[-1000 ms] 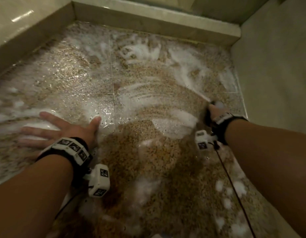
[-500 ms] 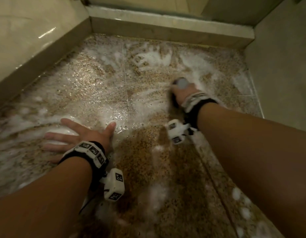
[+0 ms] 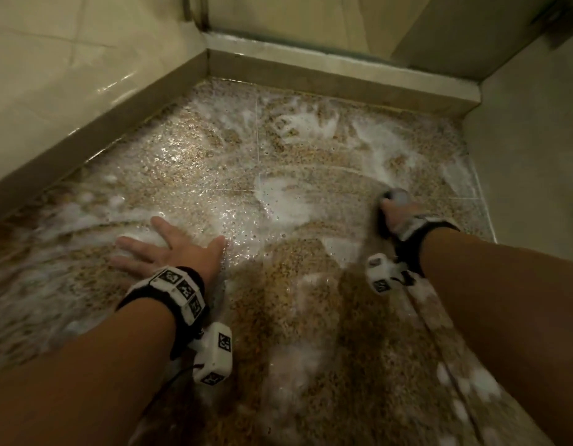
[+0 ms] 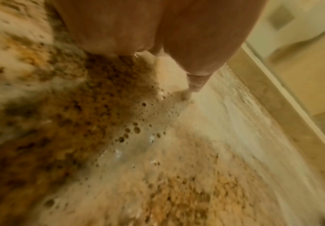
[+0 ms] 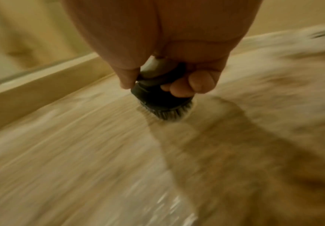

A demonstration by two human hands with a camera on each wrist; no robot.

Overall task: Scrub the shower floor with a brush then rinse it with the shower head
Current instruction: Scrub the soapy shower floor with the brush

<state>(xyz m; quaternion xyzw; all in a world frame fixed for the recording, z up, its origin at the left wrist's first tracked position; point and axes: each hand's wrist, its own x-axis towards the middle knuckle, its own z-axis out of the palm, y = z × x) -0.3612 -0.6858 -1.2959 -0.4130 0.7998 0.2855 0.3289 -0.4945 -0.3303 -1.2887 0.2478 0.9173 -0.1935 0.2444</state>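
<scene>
The speckled brown shower floor point(image 3: 298, 317) is wet and streaked with white foam point(image 3: 278, 201). My right hand point(image 3: 396, 209) grips a small black scrub brush point(image 5: 157, 94) by its grey knob point(image 3: 399, 196), fingers curled round it, and holds the bristles on the floor near the right wall. In the right wrist view the floor is blurred by motion. My left hand point(image 3: 163, 249) lies flat on the foamy floor at the left, fingers spread; its thumb point(image 4: 196, 82) touches the suds. No shower head is in view.
A low tiled curb point(image 3: 343, 82) closes the far side, with a glass door frame point(image 3: 195, 11) above it. A cream tiled wall point(image 3: 69, 75) runs along the left and a plain wall point(image 3: 529, 156) along the right. Foam blobs point(image 3: 472, 384) dot the near right floor.
My right hand swept the brush left and away across the floor, then back right and nearer. The left hand stayed planted. My head view tilted up toward the door.
</scene>
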